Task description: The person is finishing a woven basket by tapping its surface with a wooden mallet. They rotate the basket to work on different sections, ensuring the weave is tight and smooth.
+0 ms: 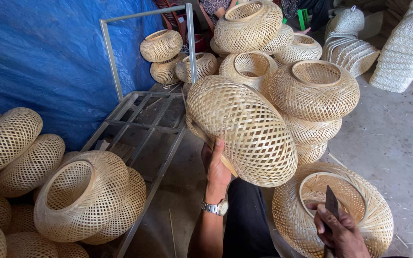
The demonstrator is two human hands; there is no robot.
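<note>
My left hand (216, 167), with a metal wristwatch (217, 207) on the wrist, grips the rim of a round woven bamboo basket (244, 129) and holds it up, tilted, in the middle of the view. My right hand (340, 231) at the bottom right is closed on a dark flat blade (331, 204) that points upward. Just behind that hand another woven basket (333, 205) rests with its round opening facing up.
Woven baskets are piled at the back (311, 88) and at the left (84, 193). A grey metal frame cart (142, 119) stands before a blue tarpaulin (39, 57). Stacked woven shades (350, 45) lie at the top right on bare concrete floor (393, 138).
</note>
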